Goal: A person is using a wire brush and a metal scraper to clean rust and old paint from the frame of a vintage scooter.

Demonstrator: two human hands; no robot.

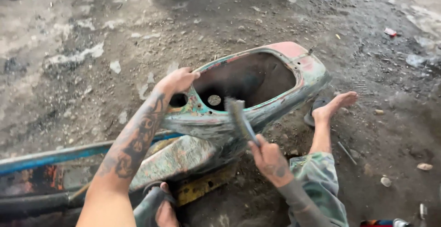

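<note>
An old scooter body shell (294,78), with worn green and red paint and a large dark opening, lies on the ground in front of me. My left hand (178,80) grips its rim at the left end of the opening. My right hand (270,159) is closed on the handle of a wire brush (239,114), whose bristled head rests against the shell's front rim.
The dirt and concrete ground (183,20) is littered with small stones and debris. A blue-edged frame part (50,156) runs along the lower left. My bare right foot (334,105) rests beside the shell, my left foot (164,211) below it.
</note>
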